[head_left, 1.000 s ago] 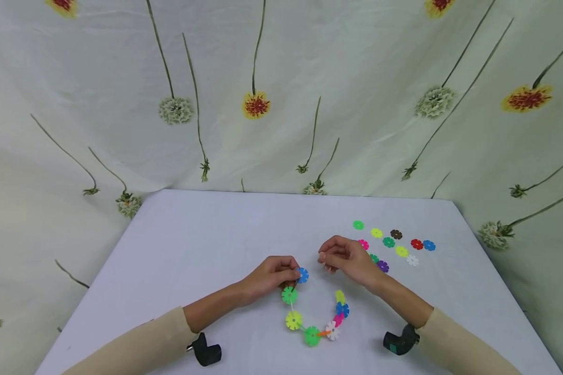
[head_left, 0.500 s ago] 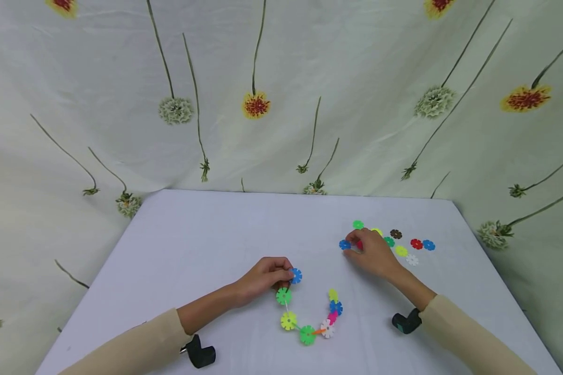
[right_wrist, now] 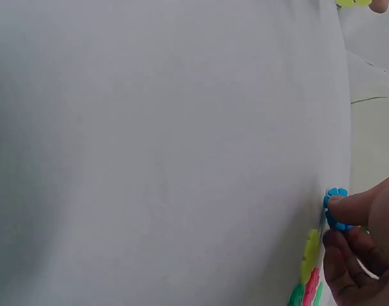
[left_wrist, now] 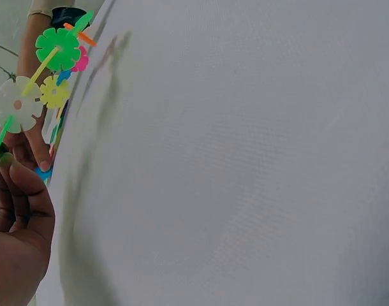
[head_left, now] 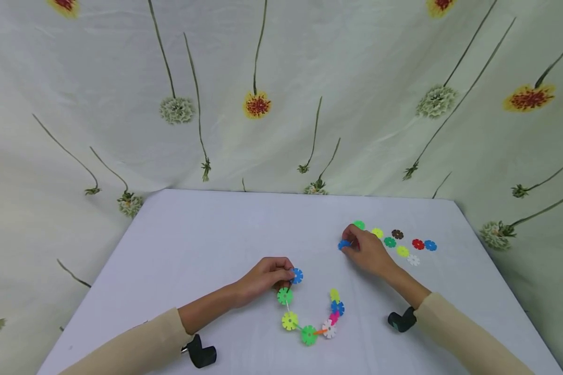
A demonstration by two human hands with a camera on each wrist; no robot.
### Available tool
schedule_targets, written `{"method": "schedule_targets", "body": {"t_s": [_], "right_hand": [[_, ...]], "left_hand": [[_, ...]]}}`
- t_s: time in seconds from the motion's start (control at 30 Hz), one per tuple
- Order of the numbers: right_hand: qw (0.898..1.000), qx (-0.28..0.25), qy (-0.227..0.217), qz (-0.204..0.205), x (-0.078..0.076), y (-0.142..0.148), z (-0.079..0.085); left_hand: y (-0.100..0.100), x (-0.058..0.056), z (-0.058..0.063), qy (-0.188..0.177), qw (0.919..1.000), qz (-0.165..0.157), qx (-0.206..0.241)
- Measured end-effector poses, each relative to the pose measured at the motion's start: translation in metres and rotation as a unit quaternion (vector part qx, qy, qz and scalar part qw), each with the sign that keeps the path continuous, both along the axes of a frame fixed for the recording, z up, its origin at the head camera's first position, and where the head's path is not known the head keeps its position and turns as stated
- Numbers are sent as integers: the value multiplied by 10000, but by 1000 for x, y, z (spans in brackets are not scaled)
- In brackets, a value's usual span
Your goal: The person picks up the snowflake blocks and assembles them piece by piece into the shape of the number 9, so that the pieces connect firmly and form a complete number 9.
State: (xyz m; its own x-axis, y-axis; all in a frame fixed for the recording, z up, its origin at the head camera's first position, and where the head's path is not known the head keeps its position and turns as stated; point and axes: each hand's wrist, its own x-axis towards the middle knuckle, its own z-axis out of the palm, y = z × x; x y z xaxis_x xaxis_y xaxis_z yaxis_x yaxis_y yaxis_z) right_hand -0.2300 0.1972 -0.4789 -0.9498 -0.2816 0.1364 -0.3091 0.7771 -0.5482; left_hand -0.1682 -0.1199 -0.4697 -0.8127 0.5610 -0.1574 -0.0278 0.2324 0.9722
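My left hand pinches one end of a curved chain of interlocking flower-shaped plastic discs, beside a blue disc. The chain hangs down through a green disc, a yellow disc and another green disc. It bends up past a white disc to a yellow disc at its free end. Farther back, my right hand pinches a loose blue disc between thumb and fingers. A pink or red disc is mostly hidden behind that hand.
Loose discs lie to the right of my right hand, among them a brown disc, a red disc and a white disc. The white table ends at a flower-printed cloth.
My right hand has moved back and to the right from near the chain, and now pinches a loose blue disc. My left hand has shifted slightly left with the chain.
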Motion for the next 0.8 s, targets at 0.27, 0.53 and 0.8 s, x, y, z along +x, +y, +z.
{"method": "schedule_targets", "body": {"t_s": [0.27,0.53,0.8], "right_hand": [[9992,-218,115,322,3,-2,-2],[9958,-806,-49,438,17,-12,7],[9833,-1550,-462,839,36,-28,17]], "left_hand": [[0,0,0,-13,10000,10,1],[0,0,0,-37,10000,-3,12],[3,0,2,-44,9999,-79,91]]}}
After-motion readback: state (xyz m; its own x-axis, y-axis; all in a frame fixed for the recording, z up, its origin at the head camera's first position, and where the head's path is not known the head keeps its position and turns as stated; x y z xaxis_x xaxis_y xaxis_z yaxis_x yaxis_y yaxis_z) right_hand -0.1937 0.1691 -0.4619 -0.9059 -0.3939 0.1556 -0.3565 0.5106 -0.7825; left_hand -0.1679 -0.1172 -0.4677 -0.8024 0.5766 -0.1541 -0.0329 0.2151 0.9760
